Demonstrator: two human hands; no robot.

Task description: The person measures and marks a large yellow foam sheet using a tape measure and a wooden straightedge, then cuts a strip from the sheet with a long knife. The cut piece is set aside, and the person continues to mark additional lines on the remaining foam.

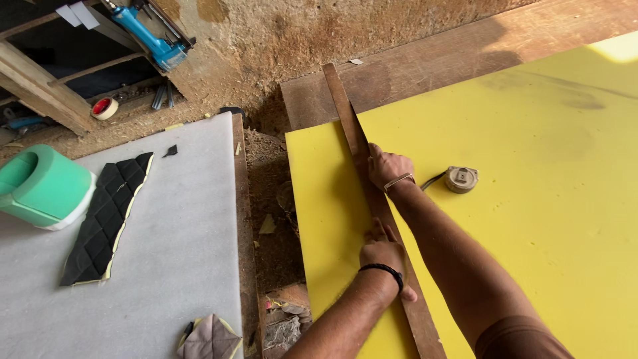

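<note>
A long brown wooden strip [345,110] lies diagonally across a big yellow foam sheet [531,199]. My right hand [387,166], with a metal band at the wrist, presses down on the strip about halfway along it. Nearer to me, my left hand [382,256], wearing a black wristband, rests on the same strip. Its fingers are curled toward the strip's left edge. Whether they hold a small tool is hidden. A round beige tape measure [460,179] lies on the foam just right of my right hand.
To the left, a white foam sheet [173,266] carries a green foam roll [43,186], a black quilted piece [109,213] and a grey quilted scrap [209,338]. A dusty gap with debris [272,219] separates the sheets. A blue power tool [149,36] and a tape roll [104,108] sit at the back left.
</note>
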